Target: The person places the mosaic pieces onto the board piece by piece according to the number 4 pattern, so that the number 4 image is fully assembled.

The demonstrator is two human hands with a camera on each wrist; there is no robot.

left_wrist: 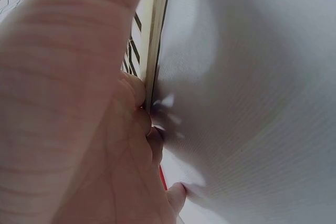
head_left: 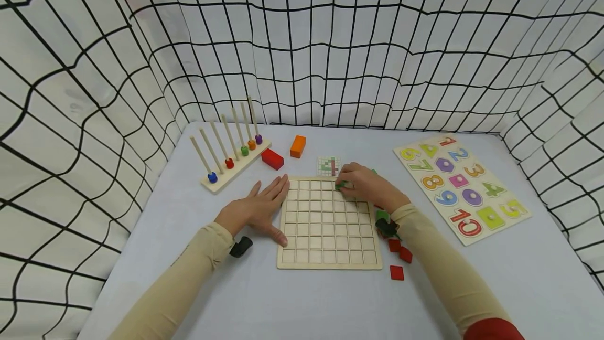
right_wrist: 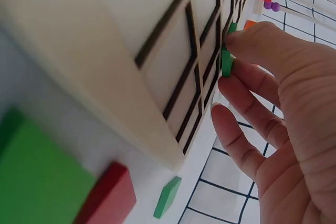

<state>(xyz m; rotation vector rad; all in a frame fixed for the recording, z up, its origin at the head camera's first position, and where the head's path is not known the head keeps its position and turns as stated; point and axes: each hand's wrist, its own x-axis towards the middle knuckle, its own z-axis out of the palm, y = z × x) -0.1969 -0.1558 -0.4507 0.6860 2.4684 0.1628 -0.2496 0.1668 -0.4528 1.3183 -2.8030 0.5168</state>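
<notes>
A wooden grid board (head_left: 329, 224) with square cells lies in the middle of the table. My left hand (head_left: 257, 209) rests along its left edge, fingers straight and spread; in the left wrist view the fingertips touch the board's side. Near the board's far right corner, my right hand (head_left: 360, 185) pinches a green square tile (right_wrist: 227, 62) between thumb and fingers, right at the cells of the top row. Just beyond the board lies a small pattern card (head_left: 329, 166) with green and red squares, partly overlapped by the right hand.
Red tiles (head_left: 397, 273) and a green tile (head_left: 383, 216) lie right of the board, partly under the right forearm. A peg stand with coloured beads (head_left: 236, 168), a red block (head_left: 272, 159) and an orange block (head_left: 298, 147) stand back left. A number puzzle (head_left: 460, 188) lies right. Black netting surrounds the table.
</notes>
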